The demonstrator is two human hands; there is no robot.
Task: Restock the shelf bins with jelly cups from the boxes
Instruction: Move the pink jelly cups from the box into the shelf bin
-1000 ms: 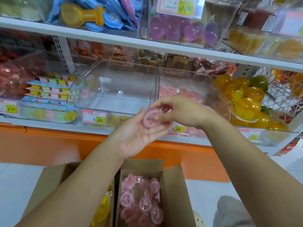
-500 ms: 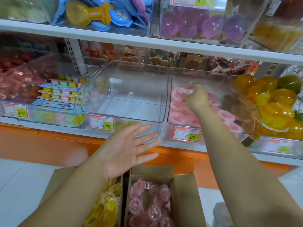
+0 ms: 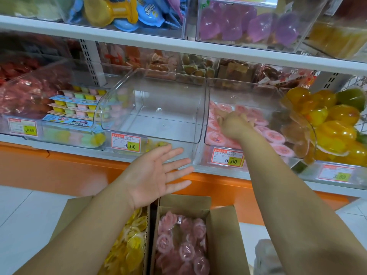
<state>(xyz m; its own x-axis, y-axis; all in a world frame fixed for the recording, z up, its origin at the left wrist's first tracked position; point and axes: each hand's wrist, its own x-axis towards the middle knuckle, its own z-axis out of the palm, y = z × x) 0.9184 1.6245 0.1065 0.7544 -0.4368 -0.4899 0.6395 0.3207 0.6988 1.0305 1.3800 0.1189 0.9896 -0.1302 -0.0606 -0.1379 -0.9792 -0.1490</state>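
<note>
Fingers, left: the left hand is held palm up, its fingers straight, spread wide and holding nothing, in front of the shelf's lower edge and above the two boxes.
Fingers, right: the right hand is inside a bin with its back to the camera. Its fingers bend down among the cups and are blurred by the plastic, so I cannot tell whether they hold one.
Cups on shelf: round pink jelly cups lie heaped around the right hand in the clear plastic shelf bin, with some showing only through its front wall.
Neighbouring bin: the middle clear bin stands just left of it, wall to wall. Yellowish shapes show faintly through its lower front, too blurred to name.
Price tags: one red-and-yellow price tag is on each of the two bins. Both read 6.60, and the small print is unreadable.
Right box: the brown cardboard box on the floor below the shelf holds bagged pink cups. Its near end is cut off by the frame.
Left box: the second cardboard box sits beside it with yellow jelly cups, largely hidden under the left forearm.
Far right bin: large yellow and orange jellies are piled up and cut off at the frame edge.
Upper shelf: purple jellies sit in a bin whose top is out of frame.
Floor: white tiles lie below an orange base panel.
Lower right corner: a grey object is cropped and cannot be identified.
</note>
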